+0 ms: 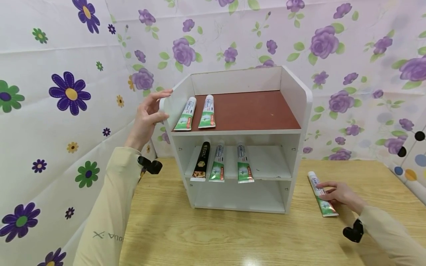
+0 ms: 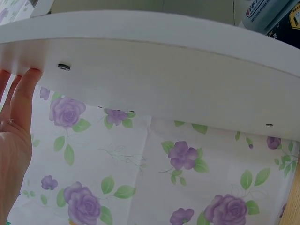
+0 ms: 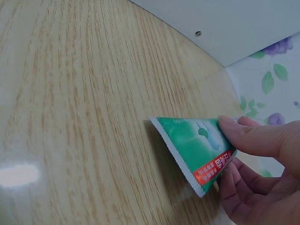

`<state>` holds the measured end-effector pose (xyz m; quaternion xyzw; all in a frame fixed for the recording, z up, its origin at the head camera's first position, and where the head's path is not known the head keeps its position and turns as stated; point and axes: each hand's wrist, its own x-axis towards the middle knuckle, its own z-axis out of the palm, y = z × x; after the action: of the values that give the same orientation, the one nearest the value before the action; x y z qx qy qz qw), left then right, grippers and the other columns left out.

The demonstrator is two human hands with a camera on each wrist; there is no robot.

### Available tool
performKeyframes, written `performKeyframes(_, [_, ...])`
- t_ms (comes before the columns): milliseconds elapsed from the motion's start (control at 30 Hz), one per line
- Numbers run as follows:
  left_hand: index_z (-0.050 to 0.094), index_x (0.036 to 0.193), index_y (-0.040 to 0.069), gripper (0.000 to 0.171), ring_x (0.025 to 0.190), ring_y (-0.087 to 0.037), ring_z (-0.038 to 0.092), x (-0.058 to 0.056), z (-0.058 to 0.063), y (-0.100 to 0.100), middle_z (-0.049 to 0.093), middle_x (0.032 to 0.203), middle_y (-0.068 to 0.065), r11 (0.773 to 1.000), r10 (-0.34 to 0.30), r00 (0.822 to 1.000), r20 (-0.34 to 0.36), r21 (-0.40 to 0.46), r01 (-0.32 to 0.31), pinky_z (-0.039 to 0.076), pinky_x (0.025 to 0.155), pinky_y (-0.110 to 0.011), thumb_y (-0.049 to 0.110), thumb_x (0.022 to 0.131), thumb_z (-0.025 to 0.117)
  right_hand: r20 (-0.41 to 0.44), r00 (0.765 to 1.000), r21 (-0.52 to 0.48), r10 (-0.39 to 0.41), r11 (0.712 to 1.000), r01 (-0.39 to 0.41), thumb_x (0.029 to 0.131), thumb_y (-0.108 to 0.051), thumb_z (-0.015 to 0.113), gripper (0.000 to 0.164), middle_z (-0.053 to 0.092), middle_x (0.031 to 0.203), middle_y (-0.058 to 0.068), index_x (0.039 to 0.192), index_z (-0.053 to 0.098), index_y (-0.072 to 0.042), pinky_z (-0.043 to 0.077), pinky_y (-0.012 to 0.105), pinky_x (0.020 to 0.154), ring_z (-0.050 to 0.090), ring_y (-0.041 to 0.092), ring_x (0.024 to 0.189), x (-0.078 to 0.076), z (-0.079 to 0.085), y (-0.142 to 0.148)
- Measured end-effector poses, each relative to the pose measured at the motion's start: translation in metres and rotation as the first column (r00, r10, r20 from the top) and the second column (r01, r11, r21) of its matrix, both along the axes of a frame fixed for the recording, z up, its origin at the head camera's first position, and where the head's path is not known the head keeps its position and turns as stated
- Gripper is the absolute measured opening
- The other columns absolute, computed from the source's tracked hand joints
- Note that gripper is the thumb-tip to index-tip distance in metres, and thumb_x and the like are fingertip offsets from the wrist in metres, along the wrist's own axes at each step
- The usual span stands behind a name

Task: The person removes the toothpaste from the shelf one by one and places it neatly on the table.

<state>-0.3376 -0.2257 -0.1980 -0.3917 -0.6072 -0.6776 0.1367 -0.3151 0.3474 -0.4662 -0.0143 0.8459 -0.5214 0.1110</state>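
Note:
At the right of the table, my right hand (image 1: 342, 195) grips a green and white toothpaste tube (image 3: 197, 145) between thumb and fingers. In the head view the tube's white cap end points away. My left hand (image 1: 146, 114) touches the upper left side panel of a white shelf unit (image 1: 296, 99). In the left wrist view its fingers (image 2: 23, 96) rest against the panel's outer face. On the brown top board lie two toothpaste tubes (image 1: 185, 114) (image 1: 208, 111). The middle shelf holds a black tube (image 1: 201, 162) and two green and white tubes (image 1: 217, 162) (image 1: 245, 164).
The shelf unit stands on a wooden table (image 1: 213, 236), its lowest compartment (image 1: 239, 195) showing a bare white floor. Flower-patterned sheets (image 1: 253, 40) hang behind it and along the left side.

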Motion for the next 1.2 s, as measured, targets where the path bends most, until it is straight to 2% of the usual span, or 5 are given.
performKeyframes(267, [0.058,0.115,0.005,0.051,0.123,-0.028,0.034,-0.001,-0.002,-0.001,0.04,0.134,-0.013,1.0,-0.021,1.0,0.001,0.009,0.021,0.045,0.078,-0.03,-0.018,0.071,0.046,-0.033,0.999,-0.03,0.032,0.999,-0.033,0.077,0.001,0.067,0.047,0.057,0.09,0.014,0.117,0.047,0.015,0.048,0.036,0.061,0.052,0.023,0.074,0.003,0.001,0.0])
performKeyframes(533, [0.057,0.115,0.005,0.052,0.123,-0.028,0.033,-0.001,-0.004,-0.001,0.039,0.134,-0.013,1.0,-0.021,1.0,-0.005,0.004,0.022,0.044,0.08,-0.031,-0.018,0.07,0.046,-0.031,0.999,-0.015,0.03,0.999,-0.031,0.078,-0.002,0.068,0.049,0.056,0.097,0.02,0.118,0.046,0.015,0.048,0.036,0.064,0.054,0.024,0.078,0.004,-0.003,0.001])
performKeyframes(867, [0.057,0.115,0.005,0.052,0.123,-0.027,0.033,-0.001,0.0,-0.001,0.039,0.134,-0.014,1.0,-0.019,1.0,-0.016,0.006,0.019,0.044,0.079,-0.03,-0.018,0.07,0.046,-0.03,0.999,-0.033,0.031,0.999,-0.032,0.078,0.0,0.067,0.046,0.056,0.093,0.016,0.116,0.046,0.016,0.048,0.037,0.064,0.054,0.023,0.076,0.002,0.001,0.0])
performKeyframes(1100, [0.057,0.116,0.004,0.051,0.125,-0.026,0.031,0.0,-0.001,-0.001,0.039,0.134,-0.015,0.999,-0.031,0.999,-0.019,0.005,0.031,0.045,0.073,-0.027,-0.019,0.071,0.046,-0.032,0.999,-0.014,0.032,0.999,-0.033,0.08,-0.001,0.064,0.043,0.06,0.088,0.013,0.116,0.046,0.016,0.048,0.035,0.061,0.056,0.021,0.071,0.001,0.011,0.003])
performKeyframes(1200, [0.057,0.116,0.004,0.051,0.125,-0.026,0.03,0.0,-0.001,0.0,0.039,0.134,-0.015,1.0,-0.029,0.999,-0.023,0.004,0.029,0.045,0.073,-0.027,-0.019,0.071,0.046,-0.026,0.999,-0.074,0.047,0.996,-0.048,0.083,0.0,0.061,0.042,0.058,0.091,0.015,0.118,0.044,0.017,0.049,0.037,0.067,0.058,0.023,0.075,0.0,0.022,0.005])
